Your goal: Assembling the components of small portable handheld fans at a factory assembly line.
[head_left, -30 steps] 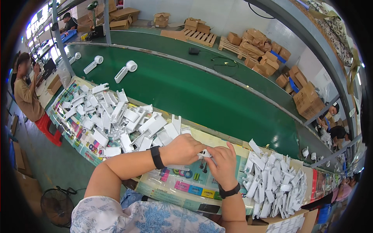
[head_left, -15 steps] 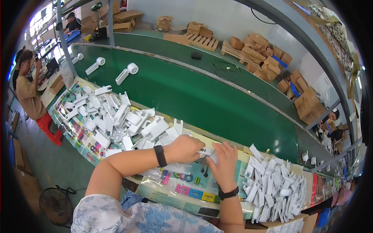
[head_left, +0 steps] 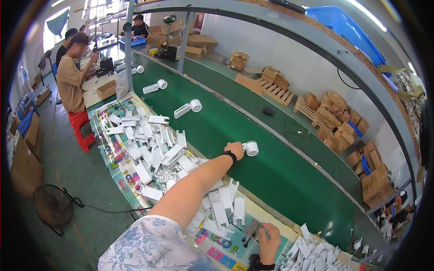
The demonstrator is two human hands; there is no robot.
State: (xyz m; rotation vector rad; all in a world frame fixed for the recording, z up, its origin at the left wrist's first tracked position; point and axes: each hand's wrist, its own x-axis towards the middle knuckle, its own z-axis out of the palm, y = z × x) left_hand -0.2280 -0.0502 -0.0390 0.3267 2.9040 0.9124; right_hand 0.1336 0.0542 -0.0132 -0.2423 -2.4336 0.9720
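My left hand [head_left: 234,149] reaches out over the green conveyor belt with its fingers closed round the handle end of a white handheld fan [head_left: 251,148]. The fan's round head points away from the hand, to the right; most of the handle is hidden by my fingers. Over the bench, my right hand [head_left: 269,243] has its fingers curled in, and a small greyish bit shows at the fingertips, too unclear to name. Beside it lie dark slim tools [head_left: 247,235] on the printed bench cover. Loose white plastic casings [head_left: 220,211] lie to the left of these.
More white fans [head_left: 187,108] lie spaced along the belt [head_left: 217,124]. Another heap of white parts [head_left: 312,253] is right of my right hand. A grey metal frame [head_left: 289,22] arches overhead. A person [head_left: 71,83] sits at the far left; a black floor fan [head_left: 53,209] stands lower left.
My left hand has moved from the bench out over the belt, taking the white fan. My right hand has come apart from it and stays over the bench. The view has swung left.
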